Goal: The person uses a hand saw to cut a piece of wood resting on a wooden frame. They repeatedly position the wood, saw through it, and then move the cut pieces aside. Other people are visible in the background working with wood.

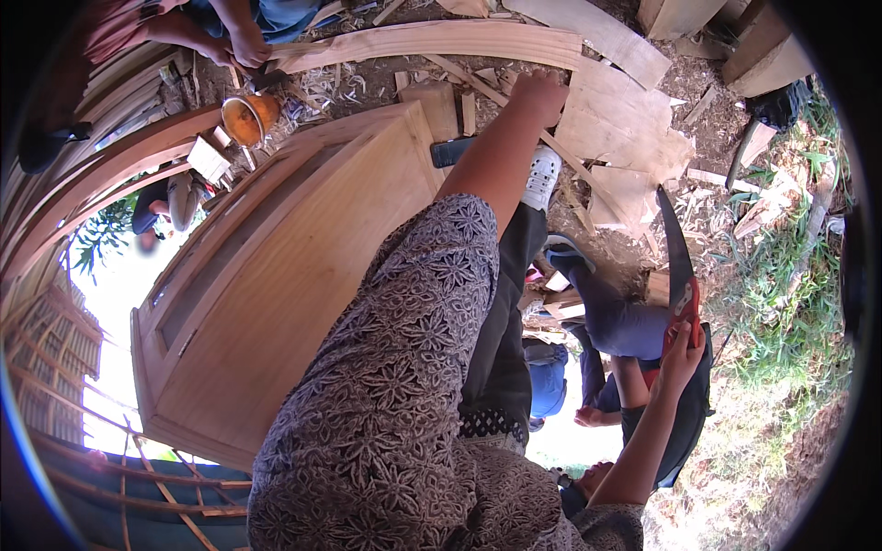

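My right hand (682, 356) is closed around the red handle of a handsaw (678, 248). The saw's dark, slightly curved blade points away from me over the wood-littered ground. My left arm, in a patterned sleeve, reaches far forward. At its end my left hand (540, 96) is curled shut beside the near edge of a long pale plank (432, 41); what its fingers hold, if anything, is hidden. A thin wooden strip (588, 174) passes under that wrist. Near the hand lies a flat, ragged-edged piece of sheet wood (616, 119).
A large wooden cabinet (303, 285) fills the left side. An orange rounded container (248, 119) sits beyond it. At far left, another person's hands (241, 44) are at the plank's end. Someone in dark clothes (634, 321) is close on my right. Wood blocks (763, 50) lie far right.
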`<state>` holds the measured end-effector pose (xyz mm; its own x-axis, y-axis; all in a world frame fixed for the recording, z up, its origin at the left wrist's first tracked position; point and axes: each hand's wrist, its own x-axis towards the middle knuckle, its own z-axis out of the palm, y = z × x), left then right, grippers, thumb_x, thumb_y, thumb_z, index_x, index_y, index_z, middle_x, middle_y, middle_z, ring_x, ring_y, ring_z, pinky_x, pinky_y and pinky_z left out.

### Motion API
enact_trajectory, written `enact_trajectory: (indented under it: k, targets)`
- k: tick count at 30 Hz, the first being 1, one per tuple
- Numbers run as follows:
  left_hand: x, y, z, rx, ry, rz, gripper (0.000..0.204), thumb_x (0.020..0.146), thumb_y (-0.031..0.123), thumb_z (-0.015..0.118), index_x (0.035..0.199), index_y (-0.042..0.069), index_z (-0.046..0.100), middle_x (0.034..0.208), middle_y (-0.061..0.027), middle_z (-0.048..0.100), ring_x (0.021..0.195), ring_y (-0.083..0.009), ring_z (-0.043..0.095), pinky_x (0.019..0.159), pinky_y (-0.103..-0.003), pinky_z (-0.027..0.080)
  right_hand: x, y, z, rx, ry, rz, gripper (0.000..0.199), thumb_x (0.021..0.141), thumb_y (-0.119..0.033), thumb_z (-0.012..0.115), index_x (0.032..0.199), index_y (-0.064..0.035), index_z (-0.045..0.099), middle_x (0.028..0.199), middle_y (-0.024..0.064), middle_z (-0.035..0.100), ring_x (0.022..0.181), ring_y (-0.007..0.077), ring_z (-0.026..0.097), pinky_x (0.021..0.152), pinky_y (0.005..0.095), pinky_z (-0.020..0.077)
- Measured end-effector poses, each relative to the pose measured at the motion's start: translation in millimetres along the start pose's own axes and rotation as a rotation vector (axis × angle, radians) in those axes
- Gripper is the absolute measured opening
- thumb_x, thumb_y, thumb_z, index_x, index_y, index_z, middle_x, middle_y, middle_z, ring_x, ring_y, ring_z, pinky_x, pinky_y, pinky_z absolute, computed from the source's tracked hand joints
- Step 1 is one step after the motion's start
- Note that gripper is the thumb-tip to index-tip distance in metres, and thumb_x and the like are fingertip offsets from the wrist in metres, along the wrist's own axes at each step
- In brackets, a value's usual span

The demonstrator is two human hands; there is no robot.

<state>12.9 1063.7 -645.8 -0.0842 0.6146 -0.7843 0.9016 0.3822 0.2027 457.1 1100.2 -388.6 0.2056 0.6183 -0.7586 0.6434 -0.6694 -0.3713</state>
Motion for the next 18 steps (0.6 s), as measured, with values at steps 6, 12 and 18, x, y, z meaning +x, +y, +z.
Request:
enact_trajectory:
  k: [6,12,18]
  targets:
    - [-9,-3,4,0.009,-0.046,0.004,0.052,0.091,0.023,0.064,0.142,0.020,0.054,0.162,-0.0147,0.034,0.143,-0.0340,0.043,0.107,-0.053,0.047,9,-14,-11,0.044,-0.035,0.012,0.029,0.106,-0.019,0.054,0.128,0.0009,0.055,0.101,0.0071,0.063,0.096,0.0155,0.064,0.085,0.0297,0.0523]
    - [22,-10,-6,0.044,0.162,-0.055,0.071,0.086,0.022,0.072,0.151,0.023,0.044,0.165,-0.0186,0.025,0.138,-0.0352,0.047,0.105,-0.051,0.048,4,-35,2,0.012,-0.090,0.049,0.027,0.107,-0.019,0.054,0.126,-0.0008,0.056,0.097,0.0040,0.060,0.089,0.0127,0.060,0.085,0.0289,0.0497]
    - [56,-19,-22,0.022,0.135,-0.123,0.079,0.084,0.020,0.074,0.155,0.029,0.039,0.166,-0.0174,0.023,0.135,-0.0332,0.050,0.104,-0.048,0.048,14,-40,-9,-0.058,-0.086,0.040,0.030,0.107,-0.021,0.055,0.129,-0.0016,0.055,0.099,0.0040,0.061,0.090,0.0135,0.061,0.088,0.0294,0.0496]
